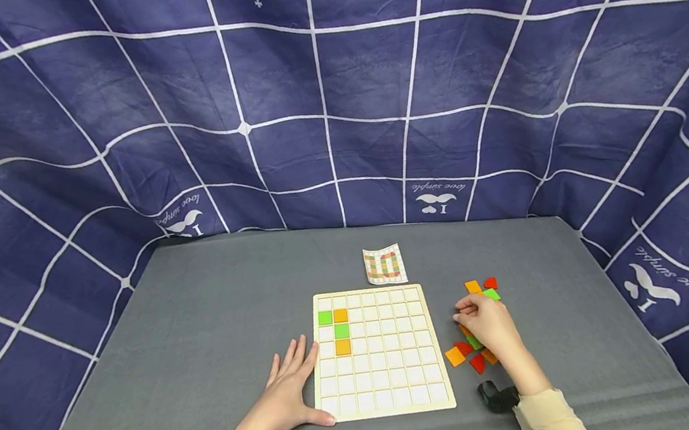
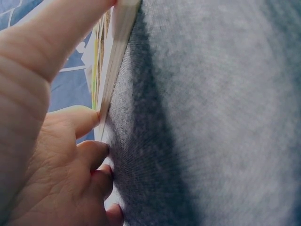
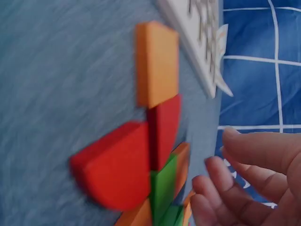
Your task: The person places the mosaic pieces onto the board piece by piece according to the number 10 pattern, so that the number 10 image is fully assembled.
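Note:
A pale grid board [image 1: 391, 359] lies flat on the grey table, with a few green and orange square tiles in its upper left cells, among them a green tile [image 1: 325, 317] and an orange tile [image 1: 342, 347]. My left hand [image 1: 287, 396] is spread at the board's left side, thumb and fingertips touching its edge. Over a loose heap of tiles right of the board hovers my right hand [image 1: 486, 320], fingers loosely bent. Nothing shows between thumb and fingers in the right wrist view. Beneath it lie an orange tile [image 3: 162, 66] and a round-edged red piece [image 3: 117, 167]; the hand hides part of the heap.
A small printed card [image 1: 385, 266] with a coloured grid pattern lies just behind the board. Blue curtain cloth [image 1: 361, 146] with white lines hangs around the back and sides of the grey table [image 1: 229, 290].

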The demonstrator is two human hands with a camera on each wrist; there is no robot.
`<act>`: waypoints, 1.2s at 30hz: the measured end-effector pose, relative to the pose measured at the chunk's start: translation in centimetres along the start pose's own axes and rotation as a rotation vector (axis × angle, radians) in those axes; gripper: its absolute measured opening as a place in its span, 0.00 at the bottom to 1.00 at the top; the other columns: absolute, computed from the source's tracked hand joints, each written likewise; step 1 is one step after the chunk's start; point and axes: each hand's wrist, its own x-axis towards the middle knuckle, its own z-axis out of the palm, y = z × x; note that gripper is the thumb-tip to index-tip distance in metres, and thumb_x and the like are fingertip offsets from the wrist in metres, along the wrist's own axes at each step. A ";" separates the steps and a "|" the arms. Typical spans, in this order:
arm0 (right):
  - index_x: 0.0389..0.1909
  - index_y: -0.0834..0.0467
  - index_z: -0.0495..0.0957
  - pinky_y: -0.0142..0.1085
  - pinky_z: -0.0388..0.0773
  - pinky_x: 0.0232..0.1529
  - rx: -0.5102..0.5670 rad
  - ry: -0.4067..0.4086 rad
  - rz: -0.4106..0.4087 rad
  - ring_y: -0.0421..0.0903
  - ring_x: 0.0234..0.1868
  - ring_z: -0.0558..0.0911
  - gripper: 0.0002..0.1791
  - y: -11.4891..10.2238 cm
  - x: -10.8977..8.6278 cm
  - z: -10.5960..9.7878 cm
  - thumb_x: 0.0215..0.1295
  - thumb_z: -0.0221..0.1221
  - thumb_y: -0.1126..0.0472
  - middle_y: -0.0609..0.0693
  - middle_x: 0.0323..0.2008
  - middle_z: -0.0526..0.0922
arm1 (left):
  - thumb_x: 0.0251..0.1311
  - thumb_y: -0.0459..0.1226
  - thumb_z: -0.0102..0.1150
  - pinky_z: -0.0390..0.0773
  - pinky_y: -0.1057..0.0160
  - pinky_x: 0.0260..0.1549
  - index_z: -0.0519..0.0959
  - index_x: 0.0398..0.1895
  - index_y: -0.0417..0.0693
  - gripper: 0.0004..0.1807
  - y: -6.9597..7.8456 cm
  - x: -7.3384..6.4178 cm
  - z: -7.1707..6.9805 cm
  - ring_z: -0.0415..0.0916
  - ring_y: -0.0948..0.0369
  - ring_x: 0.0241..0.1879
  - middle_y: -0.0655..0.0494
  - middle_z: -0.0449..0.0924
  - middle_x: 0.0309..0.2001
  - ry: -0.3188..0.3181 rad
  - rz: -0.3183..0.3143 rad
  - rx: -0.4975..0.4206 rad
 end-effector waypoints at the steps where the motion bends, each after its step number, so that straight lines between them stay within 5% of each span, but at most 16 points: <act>1: 0.38 0.65 0.83 0.42 0.80 0.34 -0.016 0.002 0.004 0.48 0.31 0.83 0.08 0.2 -0.1 -0.1 0.59 0.67 0.66 0.54 0.31 0.85 | 0.24 0.55 0.83 0.31 0.37 0.73 0.53 0.77 0.43 0.72 0.0 0.0 0.0 0.35 0.43 0.79 0.41 0.40 0.79 -0.001 0.000 0.001; 9: 0.38 0.68 0.81 0.49 0.79 0.40 -0.084 -0.003 0.060 0.52 0.34 0.81 0.14 0.8 -0.5 0.1 0.53 0.70 0.66 0.59 0.32 0.84 | 0.25 0.54 0.83 0.31 0.38 0.74 0.53 0.77 0.43 0.72 0.0 0.1 0.0 0.35 0.43 0.79 0.41 0.40 0.79 -0.002 0.000 0.004; 24: 0.39 0.69 0.78 0.49 0.79 0.37 -0.174 -0.039 0.191 0.53 0.33 0.79 0.20 0.6 -0.7 0.4 0.53 0.72 0.60 0.59 0.31 0.82 | 0.24 0.54 0.83 0.32 0.36 0.73 0.54 0.77 0.42 0.72 0.0 0.1 0.1 0.36 0.42 0.79 0.40 0.41 0.79 0.003 0.007 0.012; 36: 0.35 0.66 0.79 0.47 0.78 0.36 -0.162 -0.042 0.129 0.51 0.32 0.78 0.16 0.7 -0.4 0.4 0.51 0.72 0.62 0.58 0.31 0.81 | 0.24 0.54 0.84 0.33 0.36 0.73 0.54 0.77 0.43 0.72 -0.1 0.1 0.2 0.36 0.43 0.79 0.40 0.41 0.79 0.011 0.012 0.019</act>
